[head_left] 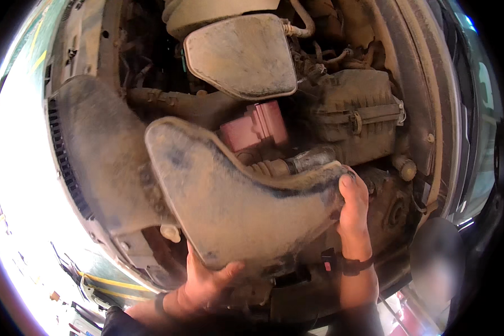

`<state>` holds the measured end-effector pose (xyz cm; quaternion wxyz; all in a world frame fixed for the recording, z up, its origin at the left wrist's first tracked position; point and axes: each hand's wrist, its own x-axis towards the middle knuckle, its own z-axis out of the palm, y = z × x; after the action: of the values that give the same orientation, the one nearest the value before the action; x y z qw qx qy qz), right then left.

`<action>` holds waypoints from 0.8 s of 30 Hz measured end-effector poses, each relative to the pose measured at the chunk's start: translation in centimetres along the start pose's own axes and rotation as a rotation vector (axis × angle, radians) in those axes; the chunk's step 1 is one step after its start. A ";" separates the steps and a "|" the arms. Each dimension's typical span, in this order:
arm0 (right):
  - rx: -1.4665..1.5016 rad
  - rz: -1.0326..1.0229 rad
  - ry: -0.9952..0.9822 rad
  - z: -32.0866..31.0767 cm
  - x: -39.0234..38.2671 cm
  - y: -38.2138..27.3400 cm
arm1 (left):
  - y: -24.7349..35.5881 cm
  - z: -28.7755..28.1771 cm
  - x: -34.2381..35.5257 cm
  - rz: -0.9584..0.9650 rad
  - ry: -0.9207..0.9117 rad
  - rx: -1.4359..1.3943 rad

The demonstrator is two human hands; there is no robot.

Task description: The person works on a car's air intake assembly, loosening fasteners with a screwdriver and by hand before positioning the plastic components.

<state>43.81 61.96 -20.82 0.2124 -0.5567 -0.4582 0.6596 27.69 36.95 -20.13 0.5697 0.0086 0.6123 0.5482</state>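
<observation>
A large, dusty, curved plastic cover (229,213) is held over a vehicle's engine bay, its broad end toward the left and its narrower end toward the right. My left hand (210,277) grips its near lower edge, with the thumb on top and the fingers hidden underneath. My right hand (354,201) is closed around the narrow right end, thumb on the upper face. Just beyond the cover's inner curve are a faded red plastic cover (256,129) and a ribbed hose (270,168), partly hidden by it.
A dusty, rounded flat-topped cover (241,56) lies at the far middle. Right of it stands a clipped air filter housing (355,106). A wide dusty panel (101,151) runs along the left. A blurred person (439,269) is at the right edge. Yellow lines (115,285) mark the floor.
</observation>
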 end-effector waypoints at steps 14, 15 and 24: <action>-0.206 0.002 -0.001 0.0 0.6 -1.0 | 2.9 0.7 1.3 -0.103 -0.032 -0.017; -0.240 -0.003 -0.007 -0.3 0.1 -0.8 | 3.2 0.4 1.4 -0.133 -0.032 -0.027; -0.263 -0.092 0.126 0.8 -2.1 1.0 | 1.5 -3.9 2.1 -0.156 -0.130 0.192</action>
<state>43.92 59.57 -20.58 0.1959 -0.5983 -0.5515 0.5473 23.31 36.33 -21.53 0.6456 0.0510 0.6225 0.4395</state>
